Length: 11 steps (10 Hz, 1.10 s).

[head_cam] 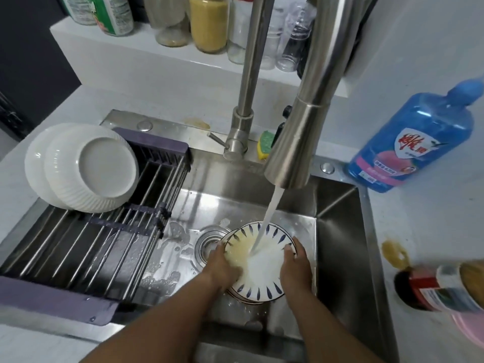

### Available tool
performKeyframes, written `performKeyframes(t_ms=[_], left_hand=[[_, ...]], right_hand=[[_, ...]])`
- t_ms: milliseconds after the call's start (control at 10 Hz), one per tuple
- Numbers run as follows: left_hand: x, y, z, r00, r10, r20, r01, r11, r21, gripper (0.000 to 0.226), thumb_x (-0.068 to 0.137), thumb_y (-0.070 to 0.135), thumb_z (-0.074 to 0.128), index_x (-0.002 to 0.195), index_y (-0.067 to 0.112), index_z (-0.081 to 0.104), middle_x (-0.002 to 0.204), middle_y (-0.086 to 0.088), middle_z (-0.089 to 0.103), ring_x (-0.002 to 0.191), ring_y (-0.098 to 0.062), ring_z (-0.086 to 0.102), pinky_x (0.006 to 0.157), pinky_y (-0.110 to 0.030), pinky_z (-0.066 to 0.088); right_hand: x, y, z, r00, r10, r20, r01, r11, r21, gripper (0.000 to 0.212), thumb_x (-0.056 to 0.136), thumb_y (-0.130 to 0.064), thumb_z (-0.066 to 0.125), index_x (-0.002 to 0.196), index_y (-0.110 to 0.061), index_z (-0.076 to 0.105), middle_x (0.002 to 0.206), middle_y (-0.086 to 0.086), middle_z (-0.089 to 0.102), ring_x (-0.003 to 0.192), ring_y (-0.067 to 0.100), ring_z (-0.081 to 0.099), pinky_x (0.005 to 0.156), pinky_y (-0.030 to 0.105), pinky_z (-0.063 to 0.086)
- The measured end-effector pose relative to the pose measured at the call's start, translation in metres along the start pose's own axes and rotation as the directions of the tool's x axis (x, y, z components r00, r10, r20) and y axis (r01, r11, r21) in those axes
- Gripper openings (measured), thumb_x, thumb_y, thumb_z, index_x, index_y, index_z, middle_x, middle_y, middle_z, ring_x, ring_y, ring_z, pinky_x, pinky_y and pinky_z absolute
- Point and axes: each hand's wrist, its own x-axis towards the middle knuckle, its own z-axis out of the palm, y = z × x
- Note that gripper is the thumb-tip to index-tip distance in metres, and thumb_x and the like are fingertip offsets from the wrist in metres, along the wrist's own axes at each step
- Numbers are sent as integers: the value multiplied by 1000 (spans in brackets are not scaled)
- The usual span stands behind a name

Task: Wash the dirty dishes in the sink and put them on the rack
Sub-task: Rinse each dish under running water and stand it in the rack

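The sink (pixel 337 231) and faucet (pixel 296 142) are brushed steel; the patterned plate (pixel 264 276) and ribbed white plates (pixel 86 166) are glossy ceramic.

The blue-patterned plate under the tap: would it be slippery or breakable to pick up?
Probably slippery: water is running over the plate and a yellowish film coats part of it. It looks like glazed ceramic, so likely stiff, fairly heavy for its size, and apt to chip against the steel sink. The right hand holds its rim.

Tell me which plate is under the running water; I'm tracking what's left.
The blue-patterned plate down in the sink; the two plain white plates sit on the rack.
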Motion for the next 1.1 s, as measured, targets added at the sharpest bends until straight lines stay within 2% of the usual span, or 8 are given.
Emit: performKeyframes(t_ms=[100,200,300,400,600,700,900,1100], left_hand=[[-44,41,-22,996,28,79,-29,1000,3,75,84,2,67,151,12,35,121,-16,65,104,-30,67,89,-37,55],[-48,43,-31,998,37,43,-41,995,88,68,97,2,55,157,15,26,148,-15,50,122,-27,58,97,-33,51],[-46,45,-35,996,93,13,-94,987,132,59,99,-6,44,155,10,32,134,-12,55,111,-22,55,97,-30,50],[-50,52,-38,987,149,64,-156,978,138,61,96,-16,35,151,9,35,119,-3,50,105,-15,49,76,-6,44],[-36,58,-38,968,194,162,-219,964,153,76,96,-16,35,152,36,32,109,-13,61,79,-8,60,64,-11,45],[-38,62,-33,966,213,147,-246,929,275,79,99,-9,41,151,50,35,134,-5,57,110,-11,62,90,-13,44],[-50,47,-15,991,115,69,-134,852,507,68,96,4,50,158,21,29,143,-18,48,126,-32,54,104,-31,43],[-60,46,-10,973,163,-166,-44,830,556,28,95,7,50,120,10,62,120,-8,69,109,-24,67,88,-27,48]], right_hand=[[-3,5,5,999,45,5,-45,998,51,42,108,-33,38,149,-28,48,143,4,58,125,29,56,110,40,41],[-4,9,13,994,111,-1,-111,992,60,43,108,-35,36,147,-22,50,139,8,61,122,32,57,107,40,43],[-12,7,17,979,202,7,-202,979,8,45,109,-35,32,145,-14,50,138,14,60,122,37,56,104,40,42],[-14,10,17,969,247,10,-246,968,-56,44,109,-33,31,143,-12,49,135,17,59,119,39,57,99,39,43],[-22,19,-10,924,343,169,-293,918,-266,39,105,-25,41,129,0,58,122,23,64,103,37,65,95,46,56],[-26,16,-31,903,358,237,-242,880,-409,30,103,-26,46,112,-6,66,89,15,65,73,31,63,75,36,59],[-19,14,-51,962,206,181,-36,749,-662,16,94,-32,55,84,-20,58,87,6,69,84,26,71,81,36,61],[-15,6,-69,948,142,284,88,743,-664,32,93,-35,55,70,-13,61,76,3,65,78,26,65,65,27,45]])
